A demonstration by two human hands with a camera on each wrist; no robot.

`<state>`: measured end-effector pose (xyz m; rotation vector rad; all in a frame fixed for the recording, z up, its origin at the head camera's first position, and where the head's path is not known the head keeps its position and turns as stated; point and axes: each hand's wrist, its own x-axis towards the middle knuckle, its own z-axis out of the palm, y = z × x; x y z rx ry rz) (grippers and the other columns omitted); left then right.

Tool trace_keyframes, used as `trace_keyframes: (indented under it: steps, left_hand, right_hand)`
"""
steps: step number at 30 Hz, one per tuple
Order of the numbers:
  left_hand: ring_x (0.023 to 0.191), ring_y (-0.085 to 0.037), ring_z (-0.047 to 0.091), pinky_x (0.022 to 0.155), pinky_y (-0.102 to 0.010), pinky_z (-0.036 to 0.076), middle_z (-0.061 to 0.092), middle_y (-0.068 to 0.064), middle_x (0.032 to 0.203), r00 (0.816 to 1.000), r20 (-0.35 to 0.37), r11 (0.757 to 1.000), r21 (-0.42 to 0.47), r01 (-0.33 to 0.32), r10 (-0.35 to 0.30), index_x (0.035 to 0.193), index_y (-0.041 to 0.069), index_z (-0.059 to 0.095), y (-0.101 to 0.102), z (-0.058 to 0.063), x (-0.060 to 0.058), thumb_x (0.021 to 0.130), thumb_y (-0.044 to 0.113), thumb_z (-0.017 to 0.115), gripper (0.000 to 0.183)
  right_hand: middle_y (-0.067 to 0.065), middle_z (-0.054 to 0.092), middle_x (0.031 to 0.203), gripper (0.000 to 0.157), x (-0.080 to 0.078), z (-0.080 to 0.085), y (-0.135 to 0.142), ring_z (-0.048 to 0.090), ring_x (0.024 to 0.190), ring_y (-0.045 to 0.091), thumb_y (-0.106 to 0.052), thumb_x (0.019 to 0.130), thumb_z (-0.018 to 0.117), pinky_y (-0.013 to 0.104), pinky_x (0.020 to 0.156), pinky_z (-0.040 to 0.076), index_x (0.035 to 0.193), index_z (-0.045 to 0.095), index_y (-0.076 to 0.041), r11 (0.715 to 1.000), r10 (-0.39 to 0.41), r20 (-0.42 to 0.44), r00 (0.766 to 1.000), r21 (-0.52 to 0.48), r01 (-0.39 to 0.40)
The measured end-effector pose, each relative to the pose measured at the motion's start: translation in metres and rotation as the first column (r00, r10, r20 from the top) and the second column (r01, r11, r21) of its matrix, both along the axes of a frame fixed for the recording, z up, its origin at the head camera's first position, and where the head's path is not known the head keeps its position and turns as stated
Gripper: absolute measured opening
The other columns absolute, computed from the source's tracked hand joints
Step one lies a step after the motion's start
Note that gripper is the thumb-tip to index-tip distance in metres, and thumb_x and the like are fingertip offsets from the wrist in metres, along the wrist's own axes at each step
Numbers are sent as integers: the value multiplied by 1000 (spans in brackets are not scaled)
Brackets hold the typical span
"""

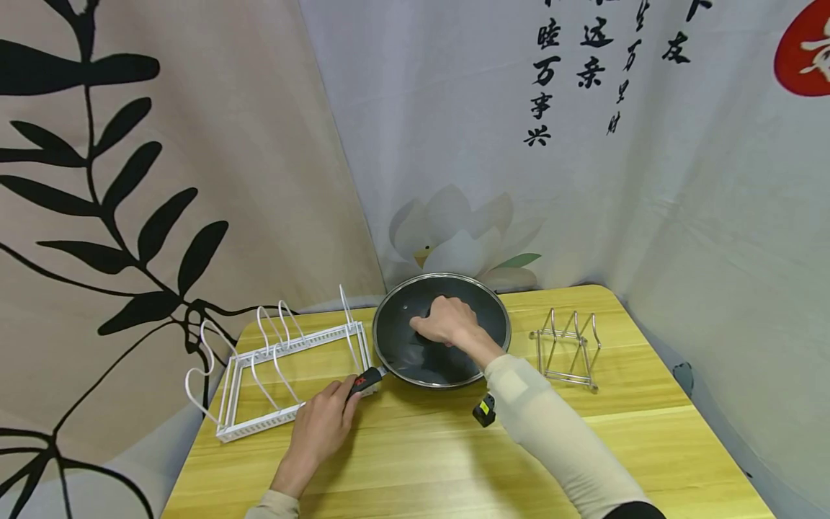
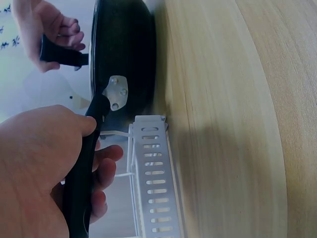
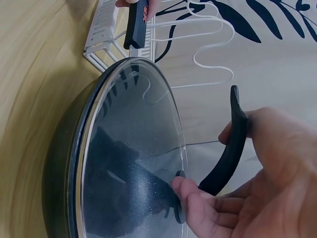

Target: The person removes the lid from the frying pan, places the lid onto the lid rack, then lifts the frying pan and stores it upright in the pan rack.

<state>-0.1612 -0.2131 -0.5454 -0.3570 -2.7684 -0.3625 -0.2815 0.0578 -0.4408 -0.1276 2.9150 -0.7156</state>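
A dark frying pan (image 2: pixel 131 54) sits toward the back of the table, covered by a round glass lid (image 1: pixel 402 335) with a metal rim. My left hand (image 1: pixel 320 425) grips the pan's black handle (image 2: pixel 81 173), its thumb lying along the top and fingers curled beneath. Over the middle of the lid, my right hand (image 1: pixel 447 321) holds the curved black lid handle (image 3: pixel 233 148), with the thumb behind it and the fingers bent around its base. In the right wrist view the lid lies at the pan's rim; whether they touch all round cannot be told.
A white slotted rack (image 1: pixel 259 425) with looped wire dividers stands left of the pan, close to its handle. To the right is a small metal wire rack (image 1: pixel 570 378). A black box (image 1: pixel 484 411) with a yellow mark shows beside my right forearm. Printed curtains (image 1: pixel 454 108) hang behind the table.
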Motion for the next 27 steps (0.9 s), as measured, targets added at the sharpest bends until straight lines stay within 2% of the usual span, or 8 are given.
trace_keyframes:
  steps: [7, 11, 15, 19, 24, 27]
  left_hand:
    - [66, -21, 68, 48, -31, 45, 76, -10, 102, 1000, 2, 1000, -9, -3, 3, 135, 13, 69, 0, 0, 0, 101, 30, 69, 39]
    - [67, -22, 68, 49, -32, 45, 76, -10, 102, 1000, 9, 1000, -6, -4, 4, 135, 13, 69, 0, 0, 0, 101, 30, 69, 39]
    - [65, -20, 66, 48, -31, 44, 75, -10, 101, 1000, 9, 1000, -4, -6, 6, 135, 12, 69, 0, 1, 0, 100, 29, 69, 38]
    - [65, -20, 66, 47, -31, 43, 76, -11, 101, 1000, 8, 1000, -2, -6, 6, 134, 12, 69, 1, 1, 0, 100, 29, 70, 38]
    - [64, -19, 65, 47, -30, 42, 75, -10, 101, 1000, 13, 1000, -3, -6, 6, 134, 12, 69, 1, 1, 0, 100, 29, 69, 38]
    - [64, -18, 65, 47, -30, 42, 75, -10, 101, 1000, 15, 1000, -5, -5, 5, 134, 12, 69, 1, 1, 0, 101, 30, 69, 38]
  right_hand:
    - [1, 57, 53, 45, -1, 1, 9, 68, 54, 23, -50, 92, 58, 33, 50, 48, 60, 57, -17, 996, 51, 63, 997, -74, -46]
    - [-3, 47, 48, 45, -3, 0, 12, 70, 54, 26, -46, 94, 60, 36, 53, 57, 60, 53, -18, 990, 71, 90, 993, -124, -59]
    - [-3, 40, 51, 39, -5, 0, 15, 61, 47, 22, -42, 95, 62, 42, 61, 64, 68, 57, -14, 984, 76, 128, 989, -169, -54]
    - [-2, 43, 54, 36, -8, 1, 18, 52, 43, 17, -40, 95, 64, 45, 64, 65, 77, 63, -9, 981, 86, 164, 983, -188, -54]
    - [2, 54, 57, 32, -11, 2, 23, 57, 44, 16, -36, 94, 68, 47, 66, 64, 82, 66, -6, 974, 89, 197, 976, -224, -44]
    - [5, 62, 62, 29, -10, 2, 26, 63, 46, 18, -31, 93, 68, 48, 67, 63, 91, 67, -2, 951, 73, 240, 968, -310, 6]
